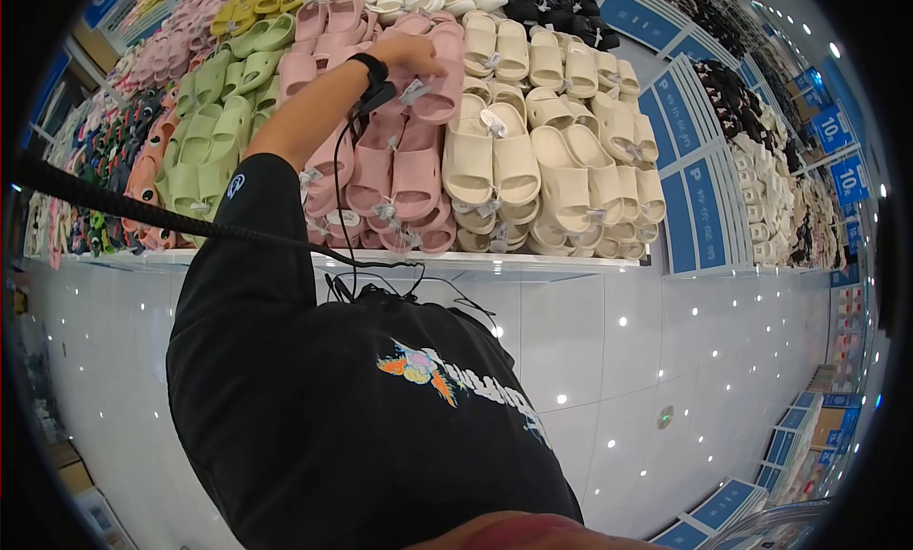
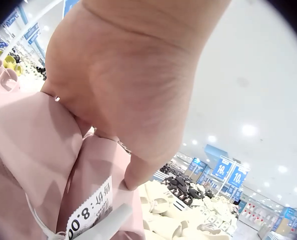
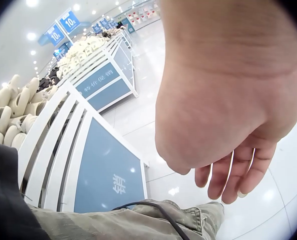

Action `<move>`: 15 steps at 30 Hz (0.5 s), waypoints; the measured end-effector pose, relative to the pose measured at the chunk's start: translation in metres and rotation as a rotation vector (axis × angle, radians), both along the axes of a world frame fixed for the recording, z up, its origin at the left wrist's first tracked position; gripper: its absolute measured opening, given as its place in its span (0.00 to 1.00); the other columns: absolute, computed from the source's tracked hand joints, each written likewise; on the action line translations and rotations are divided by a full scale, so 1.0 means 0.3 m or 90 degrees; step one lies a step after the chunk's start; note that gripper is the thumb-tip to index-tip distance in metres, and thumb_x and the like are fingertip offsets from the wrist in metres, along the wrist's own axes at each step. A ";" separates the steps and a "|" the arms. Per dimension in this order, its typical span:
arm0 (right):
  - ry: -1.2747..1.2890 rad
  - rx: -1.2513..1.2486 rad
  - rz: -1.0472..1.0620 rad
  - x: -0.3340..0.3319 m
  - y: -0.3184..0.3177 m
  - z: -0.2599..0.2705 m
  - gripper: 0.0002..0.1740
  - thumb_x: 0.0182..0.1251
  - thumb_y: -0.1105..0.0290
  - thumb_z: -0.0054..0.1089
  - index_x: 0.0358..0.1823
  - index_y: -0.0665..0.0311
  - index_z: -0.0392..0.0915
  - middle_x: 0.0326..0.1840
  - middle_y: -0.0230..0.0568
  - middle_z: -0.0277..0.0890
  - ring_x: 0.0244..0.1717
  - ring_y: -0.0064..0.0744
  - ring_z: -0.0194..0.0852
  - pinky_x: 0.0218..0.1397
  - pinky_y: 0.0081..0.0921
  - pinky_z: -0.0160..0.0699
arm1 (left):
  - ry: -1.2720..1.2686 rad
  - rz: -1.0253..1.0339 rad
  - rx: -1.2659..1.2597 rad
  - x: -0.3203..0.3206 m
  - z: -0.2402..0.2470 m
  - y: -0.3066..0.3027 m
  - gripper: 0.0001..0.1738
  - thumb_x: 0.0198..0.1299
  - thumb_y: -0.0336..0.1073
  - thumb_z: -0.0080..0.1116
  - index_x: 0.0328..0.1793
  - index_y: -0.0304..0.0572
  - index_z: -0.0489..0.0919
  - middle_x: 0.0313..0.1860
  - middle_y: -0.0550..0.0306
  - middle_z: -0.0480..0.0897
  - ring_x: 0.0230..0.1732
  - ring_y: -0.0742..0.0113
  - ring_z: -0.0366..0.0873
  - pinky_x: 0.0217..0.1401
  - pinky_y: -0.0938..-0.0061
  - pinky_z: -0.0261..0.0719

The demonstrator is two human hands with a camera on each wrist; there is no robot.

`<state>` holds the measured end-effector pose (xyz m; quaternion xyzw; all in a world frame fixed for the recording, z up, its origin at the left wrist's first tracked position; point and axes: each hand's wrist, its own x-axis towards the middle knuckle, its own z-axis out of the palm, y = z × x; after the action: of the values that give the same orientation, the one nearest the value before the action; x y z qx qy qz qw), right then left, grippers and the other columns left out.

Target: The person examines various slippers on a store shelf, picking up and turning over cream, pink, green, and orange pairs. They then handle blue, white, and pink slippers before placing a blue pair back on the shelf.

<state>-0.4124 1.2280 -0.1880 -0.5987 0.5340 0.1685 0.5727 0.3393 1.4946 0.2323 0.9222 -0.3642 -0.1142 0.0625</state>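
Observation:
My left hand (image 1: 409, 56) reaches over the display and grips a pair of pink slippers (image 1: 441, 94) at the upper end. Up close in the left wrist view, the hand (image 2: 123, 85) covers part of the pink slippers (image 2: 33, 137), its fingers mostly hidden behind the palm. A white price tag (image 2: 91, 215) reading 8.00 hangs from the pair on a plastic loop. More pink slippers (image 1: 416, 174) stand in the stack just below. My right hand (image 3: 228, 125) hangs loosely beside the body over the floor, fingers relaxed, holding nothing.
Cream slippers (image 1: 566, 174) are stacked right of the pink ones, green slippers (image 1: 204, 136) to the left. A white slatted rack end (image 3: 53, 150) with a blue panel stands near my leg. A black cable (image 1: 190, 212) crosses in front of the arm.

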 end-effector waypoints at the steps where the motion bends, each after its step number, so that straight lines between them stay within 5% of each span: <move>1: 0.006 -0.011 0.020 0.004 0.023 0.007 0.23 0.74 0.57 0.52 0.53 0.71 0.81 0.39 0.54 0.86 0.39 0.39 0.86 0.44 0.34 0.86 | 0.003 0.012 -0.023 0.041 -0.050 0.015 0.35 0.61 0.64 0.60 0.42 0.33 0.90 0.39 0.44 0.91 0.40 0.51 0.88 0.47 0.61 0.83; 6: 0.049 -0.065 0.130 -0.068 0.101 -0.032 0.22 0.74 0.57 0.52 0.53 0.70 0.81 0.38 0.53 0.86 0.39 0.38 0.87 0.45 0.34 0.86 | 0.044 0.023 -0.068 0.022 -0.143 0.034 0.37 0.61 0.63 0.61 0.49 0.27 0.88 0.45 0.36 0.89 0.46 0.44 0.87 0.52 0.58 0.81; 8: 0.062 -0.079 0.152 -0.245 0.034 -0.363 0.22 0.74 0.57 0.52 0.53 0.70 0.82 0.38 0.53 0.86 0.39 0.38 0.87 0.45 0.34 0.86 | 0.028 0.005 -0.067 0.043 -0.224 0.039 0.39 0.60 0.63 0.61 0.51 0.25 0.87 0.46 0.33 0.88 0.48 0.41 0.87 0.55 0.56 0.81; 10: 0.008 -0.339 0.490 -0.183 0.082 -0.248 0.19 0.74 0.58 0.53 0.51 0.67 0.82 0.37 0.53 0.86 0.39 0.36 0.87 0.48 0.34 0.86 | 0.009 0.049 -0.118 0.045 -0.271 0.049 0.41 0.60 0.64 0.60 0.54 0.25 0.86 0.49 0.30 0.87 0.51 0.39 0.86 0.58 0.55 0.80; 15: 0.000 -0.346 0.508 -0.277 0.118 -0.031 0.19 0.75 0.58 0.52 0.51 0.67 0.82 0.37 0.53 0.86 0.39 0.37 0.87 0.47 0.35 0.86 | 0.052 0.055 -0.056 0.021 -0.223 0.071 0.40 0.61 0.64 0.59 0.56 0.27 0.86 0.55 0.31 0.86 0.55 0.38 0.84 0.60 0.56 0.79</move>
<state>-0.4956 1.2634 -0.1972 -0.8849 0.2872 0.2291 0.2862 0.3457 1.5160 0.1654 0.9281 -0.3258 -0.1327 0.1223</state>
